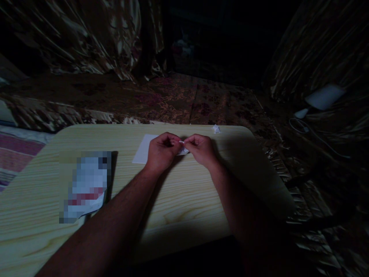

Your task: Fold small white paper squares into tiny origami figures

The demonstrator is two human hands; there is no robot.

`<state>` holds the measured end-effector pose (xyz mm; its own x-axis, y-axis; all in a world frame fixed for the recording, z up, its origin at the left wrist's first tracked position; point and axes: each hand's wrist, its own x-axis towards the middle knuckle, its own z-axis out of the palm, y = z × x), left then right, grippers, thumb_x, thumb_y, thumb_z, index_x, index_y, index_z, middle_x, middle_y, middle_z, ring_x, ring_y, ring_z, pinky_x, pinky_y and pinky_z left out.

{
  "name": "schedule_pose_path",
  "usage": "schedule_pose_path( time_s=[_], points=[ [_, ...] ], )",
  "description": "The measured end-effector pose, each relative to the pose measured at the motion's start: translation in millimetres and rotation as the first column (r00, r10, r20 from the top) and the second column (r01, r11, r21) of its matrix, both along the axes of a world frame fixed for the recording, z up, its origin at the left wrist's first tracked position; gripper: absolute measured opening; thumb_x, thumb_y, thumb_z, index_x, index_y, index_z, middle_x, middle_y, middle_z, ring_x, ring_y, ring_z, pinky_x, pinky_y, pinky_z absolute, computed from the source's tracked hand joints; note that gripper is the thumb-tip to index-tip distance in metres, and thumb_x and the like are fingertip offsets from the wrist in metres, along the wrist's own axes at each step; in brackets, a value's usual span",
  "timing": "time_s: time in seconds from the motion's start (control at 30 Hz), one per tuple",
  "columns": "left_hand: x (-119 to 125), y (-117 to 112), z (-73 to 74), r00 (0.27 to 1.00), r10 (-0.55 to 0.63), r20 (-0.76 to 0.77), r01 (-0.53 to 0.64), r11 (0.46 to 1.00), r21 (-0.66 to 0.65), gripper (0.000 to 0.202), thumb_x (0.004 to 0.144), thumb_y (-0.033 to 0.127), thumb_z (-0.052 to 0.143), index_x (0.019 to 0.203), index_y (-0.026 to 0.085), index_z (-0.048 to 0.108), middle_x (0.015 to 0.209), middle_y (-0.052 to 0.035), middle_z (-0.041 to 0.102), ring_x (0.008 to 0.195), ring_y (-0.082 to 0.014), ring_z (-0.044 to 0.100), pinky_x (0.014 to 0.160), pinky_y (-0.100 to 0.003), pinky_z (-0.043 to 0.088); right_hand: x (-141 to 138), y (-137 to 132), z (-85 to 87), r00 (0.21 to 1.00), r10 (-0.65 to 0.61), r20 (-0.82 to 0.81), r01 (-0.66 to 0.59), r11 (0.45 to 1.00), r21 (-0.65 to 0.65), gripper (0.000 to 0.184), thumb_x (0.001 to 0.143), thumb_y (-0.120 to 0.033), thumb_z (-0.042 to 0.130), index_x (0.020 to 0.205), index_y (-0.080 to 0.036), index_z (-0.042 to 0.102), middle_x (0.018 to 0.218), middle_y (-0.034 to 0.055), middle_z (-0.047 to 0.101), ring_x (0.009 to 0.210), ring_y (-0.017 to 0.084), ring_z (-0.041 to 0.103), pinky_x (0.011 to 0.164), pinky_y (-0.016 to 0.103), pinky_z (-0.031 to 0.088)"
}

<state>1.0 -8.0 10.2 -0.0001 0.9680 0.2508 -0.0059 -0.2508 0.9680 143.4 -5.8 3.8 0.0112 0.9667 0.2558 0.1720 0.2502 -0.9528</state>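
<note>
Both hands meet over the far middle of a light wood-grain table [184, 204]. Between their fingertips is a small piece of folded white paper [182, 151], largely covered by the fingers. My left hand [162, 151] pinches it from the left, thumb and forefinger closed. From the right, my right hand [201, 149] pinches the same paper. A flat sheet of white paper [140, 151] lies under and beside my left hand. Near the far edge sits a small folded white paper star [216, 129], apart from both hands.
A blurred-out flat object [89, 181] with a dark edge lies on the table's left side. Patterned cloth [161, 96] and draped curtains [115, 34] stand beyond the table. A white lamp-like object [325, 96] and a white cable [328, 144] are off to the right.
</note>
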Motion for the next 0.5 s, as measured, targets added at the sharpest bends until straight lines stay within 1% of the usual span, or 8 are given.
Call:
schedule_pose_path(
  time_s=[0.17, 0.33, 0.5],
  points=[
    [0.2, 0.5, 0.7, 1.000, 0.015, 0.001, -0.015, 0.999, -0.039, 0.018, 0.062, 0.024, 0.073, 0.076, 0.015, 0.066, 0.067, -0.0005, 0.063, 0.058, -0.0098, 0.055, 0.057, -0.022, 0.046, 0.2, -0.5, 1.6, 1.000, 0.004, -0.008, -0.004, 1.000, -0.020, 0.012, 0.070, -0.027, 0.061, 0.073, -0.016, 0.065, 0.067, 0.0003, 0.065, 0.060, 0.011, 0.057, 0.056, 0.022, 0.043],
    [0.5, 1.8, -0.5, 0.999, 0.031, 0.025, -0.030, 0.998, -0.058, 0.018, 0.061, 0.022, 0.074, 0.075, 0.015, 0.066, 0.067, -0.0003, 0.063, 0.057, -0.0095, 0.055, 0.056, -0.021, 0.047, 0.8, 0.6, 1.2, 1.000, 0.006, -0.008, -0.006, 1.000, -0.012, 0.013, 0.070, -0.026, 0.061, 0.072, -0.014, 0.065, 0.066, 0.0004, 0.064, 0.059, 0.010, 0.056, 0.056, 0.021, 0.042],
    [0.5, 2.1, 0.1, 0.998, 0.022, 0.060, -0.017, 0.996, -0.083, 0.020, 0.059, 0.022, 0.074, 0.076, 0.014, 0.066, 0.067, -0.0009, 0.064, 0.057, -0.0102, 0.056, 0.055, -0.022, 0.047, 0.9, 0.6, 1.3, 0.999, 0.021, -0.025, -0.021, 1.000, -0.009, 0.013, 0.071, -0.026, 0.061, 0.074, -0.014, 0.065, 0.068, 0.0008, 0.065, 0.061, 0.011, 0.057, 0.058, 0.022, 0.044]
  ],
)
